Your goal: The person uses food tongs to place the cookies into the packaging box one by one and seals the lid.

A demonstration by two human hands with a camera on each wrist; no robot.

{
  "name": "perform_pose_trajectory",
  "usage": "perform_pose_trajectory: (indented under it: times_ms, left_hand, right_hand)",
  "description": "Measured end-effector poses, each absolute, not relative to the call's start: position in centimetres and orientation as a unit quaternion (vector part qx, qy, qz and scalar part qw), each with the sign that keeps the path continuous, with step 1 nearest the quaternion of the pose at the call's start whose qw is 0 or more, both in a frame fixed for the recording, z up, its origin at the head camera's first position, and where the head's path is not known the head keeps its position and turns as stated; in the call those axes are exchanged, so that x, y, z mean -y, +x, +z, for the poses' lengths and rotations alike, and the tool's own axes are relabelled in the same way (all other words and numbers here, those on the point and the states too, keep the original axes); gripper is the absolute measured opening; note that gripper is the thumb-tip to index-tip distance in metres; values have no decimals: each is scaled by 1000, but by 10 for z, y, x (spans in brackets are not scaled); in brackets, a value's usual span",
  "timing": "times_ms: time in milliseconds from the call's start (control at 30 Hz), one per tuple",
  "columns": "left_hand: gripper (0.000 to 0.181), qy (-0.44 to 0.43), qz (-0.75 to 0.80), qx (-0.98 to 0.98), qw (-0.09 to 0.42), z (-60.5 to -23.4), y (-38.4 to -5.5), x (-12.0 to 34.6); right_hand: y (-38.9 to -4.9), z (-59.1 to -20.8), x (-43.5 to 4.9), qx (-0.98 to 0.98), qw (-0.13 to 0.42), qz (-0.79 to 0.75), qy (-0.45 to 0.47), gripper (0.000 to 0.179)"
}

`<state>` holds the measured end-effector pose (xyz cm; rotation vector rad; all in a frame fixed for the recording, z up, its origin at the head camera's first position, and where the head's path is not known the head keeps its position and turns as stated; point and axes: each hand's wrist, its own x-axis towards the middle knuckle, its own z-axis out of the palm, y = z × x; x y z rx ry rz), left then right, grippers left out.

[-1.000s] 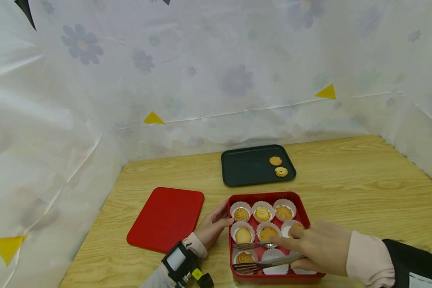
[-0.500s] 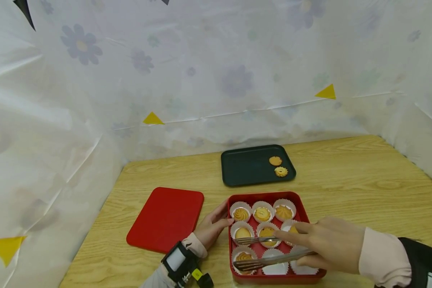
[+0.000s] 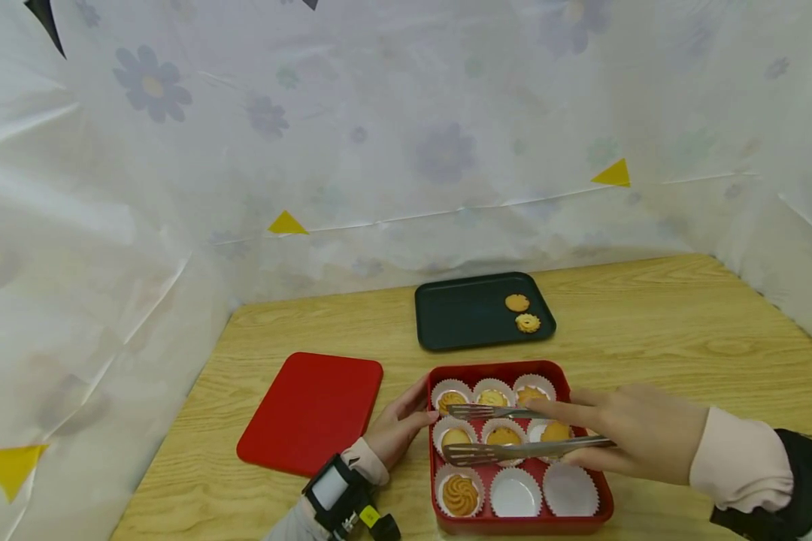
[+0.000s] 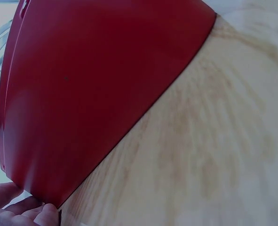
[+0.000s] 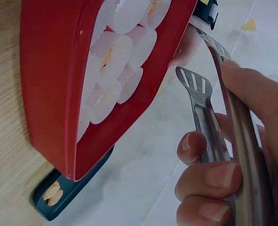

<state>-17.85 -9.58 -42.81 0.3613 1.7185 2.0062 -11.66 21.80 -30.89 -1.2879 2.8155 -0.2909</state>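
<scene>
A red box holds rows of white paper cups. Most carry a cookie, such as the swirled cookie at front left; two front cups show bare white bottoms. My left hand grips the box's left side, thumb at the rim; the left wrist view shows the box wall near the fingertips. My right hand holds metal tongs above the box. Their slotted tips are spread, with nothing between them in the right wrist view, where fingers wrap round the tongs' arms.
A flat red lid lies to the left of the box. Behind the box is a dark green tray bearing a round cookie and a ring-shaped cookie. A flower-patterned curtain surrounds the wooden table.
My right hand and the tongs have shifted away from me and right, from over the box's front row to its middle and back rows. My left hand and the box stayed put.
</scene>
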Motion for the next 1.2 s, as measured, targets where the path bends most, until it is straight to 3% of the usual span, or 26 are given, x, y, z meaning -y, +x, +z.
perform_pose_trajectory:
  times_ms: [167, 567, 1200]
  left_hand:
    - [68, 132, 733, -625, 235, -428, -179, 96]
    - [68, 134, 734, -624, 234, -429, -179, 96]
    - [68, 141, 738, -619, 229, -430, -178, 96]
  right_hand:
    - [-124, -309, -226, -911, -18, -96, -402, 63]
    - [-141, -309, -242, -951, 2, -77, -300, 62]
    - [-172, -317, -270, -967, -37, -75, -240, 61]
